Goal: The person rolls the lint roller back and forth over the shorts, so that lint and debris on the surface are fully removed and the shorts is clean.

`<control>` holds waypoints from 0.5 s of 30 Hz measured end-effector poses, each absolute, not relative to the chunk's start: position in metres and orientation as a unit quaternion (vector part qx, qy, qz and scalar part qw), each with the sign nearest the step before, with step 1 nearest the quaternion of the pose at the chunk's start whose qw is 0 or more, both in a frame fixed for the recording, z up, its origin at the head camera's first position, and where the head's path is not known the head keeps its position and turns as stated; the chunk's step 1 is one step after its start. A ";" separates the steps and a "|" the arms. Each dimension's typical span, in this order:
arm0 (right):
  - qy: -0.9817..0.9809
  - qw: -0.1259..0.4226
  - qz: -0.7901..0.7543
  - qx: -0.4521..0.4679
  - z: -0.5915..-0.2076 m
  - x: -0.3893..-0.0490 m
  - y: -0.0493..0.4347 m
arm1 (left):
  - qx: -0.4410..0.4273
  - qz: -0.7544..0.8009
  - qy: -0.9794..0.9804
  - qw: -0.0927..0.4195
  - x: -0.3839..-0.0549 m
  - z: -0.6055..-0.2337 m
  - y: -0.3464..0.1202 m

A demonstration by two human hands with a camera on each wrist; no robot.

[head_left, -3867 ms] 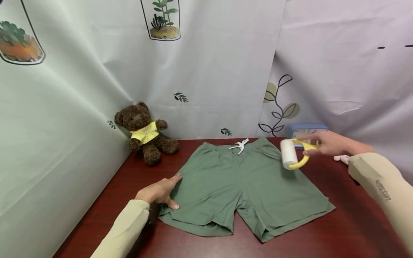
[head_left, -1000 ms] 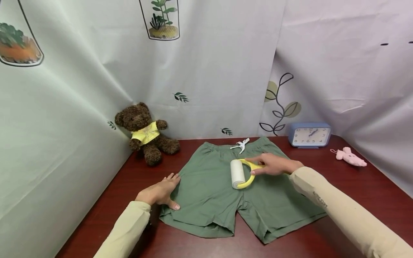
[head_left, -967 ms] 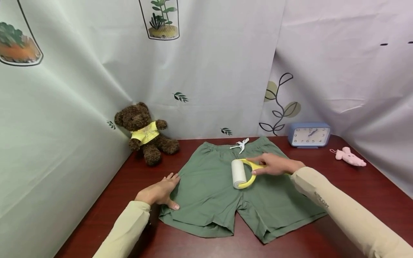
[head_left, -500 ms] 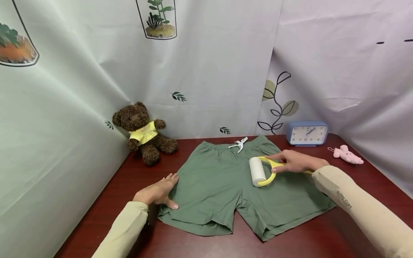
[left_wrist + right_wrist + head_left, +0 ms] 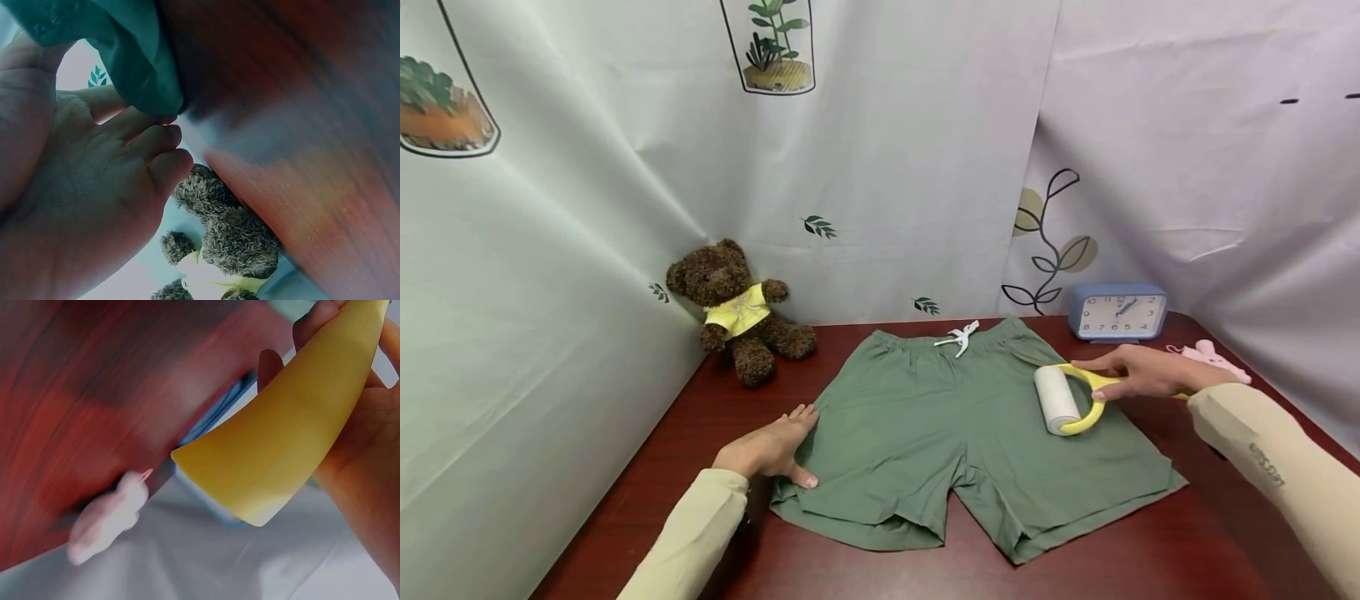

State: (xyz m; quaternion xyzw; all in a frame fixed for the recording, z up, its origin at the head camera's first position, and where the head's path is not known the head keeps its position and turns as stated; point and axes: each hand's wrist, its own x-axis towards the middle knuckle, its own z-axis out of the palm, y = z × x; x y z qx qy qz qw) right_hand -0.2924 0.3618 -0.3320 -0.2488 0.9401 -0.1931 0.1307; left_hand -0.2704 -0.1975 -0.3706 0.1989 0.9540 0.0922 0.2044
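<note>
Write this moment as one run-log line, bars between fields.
Left hand: touches green shorts at left edge | Right hand: grips yellow-handled roller | Roller: over shorts' right half | Further back: teddy bear, clock

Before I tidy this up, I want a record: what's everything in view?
shorts: 1, green, laid flat in the middle
drawstring: 1, white, tied at the shorts' waist
lint roller: 1, white and yellow, over the shorts' right half
teddy bear: 1, brown, yellow-shirted, back left
clock: 1, blue, back right
plush toy: 1, pink, right of the clock
table: 1, reddish brown, under the shorts
backdrop: count unclear, pale, behind the table
left grip: 1, beige-sleeved, touching the shorts' left edge
right grip: 1, beige-sleeved, holding the lint roller
</note>
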 end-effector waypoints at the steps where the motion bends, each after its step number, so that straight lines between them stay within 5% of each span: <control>1: 0.942 0.133 -0.192 -0.241 -0.332 -0.291 0.367 | 0.198 0.092 0.954 0.204 -0.270 -0.370 -0.198; 15: 0.935 0.118 -0.202 -0.267 -0.332 -0.288 0.409 | 0.197 0.091 0.955 0.202 -0.269 -0.370 -0.198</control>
